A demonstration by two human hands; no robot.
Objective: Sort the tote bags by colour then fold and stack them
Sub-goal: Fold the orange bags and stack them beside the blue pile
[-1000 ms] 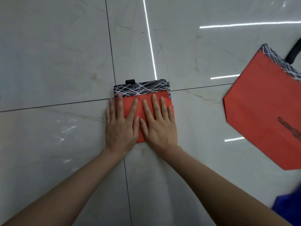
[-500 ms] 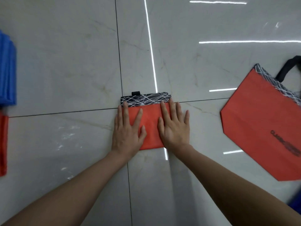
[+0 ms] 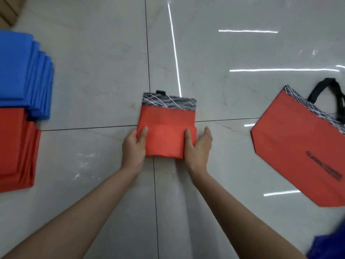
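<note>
The fingers are clamped on the folded red bag. Each thumb lies on top near a side edge. The other fingers are tucked beneath or beside it, mostly hidden. The left hand takes the 9 o'clock edge and the right hand the 3 o'clock edge, both towards the near end.

The bag sits at the middle of the floor, where the tile seams cross. Whether its near end is already off the tiles cannot be told. Its patterned band lies at 12 o'clock, and a black handle stub pokes out past it.

Out at 9 o'clock, well apart, lie the red stack and, just beyond it, the blue stack. At 3 o'clock lies an unfolded red bag, and a scrap of blue cloth shows at 5 o'clock.

The step in hand looks like carrying this bag to the red stack, and the risk lies in the grip. Only the near half is held, so the far folds could droop and spring open once lifted, since the stiff fabric looks likely to unfold itself. The handle could slip out further. The stacks touch, so careless placing could leave the bag straddling the blue one or nudge the fanned layers askew.
</note>
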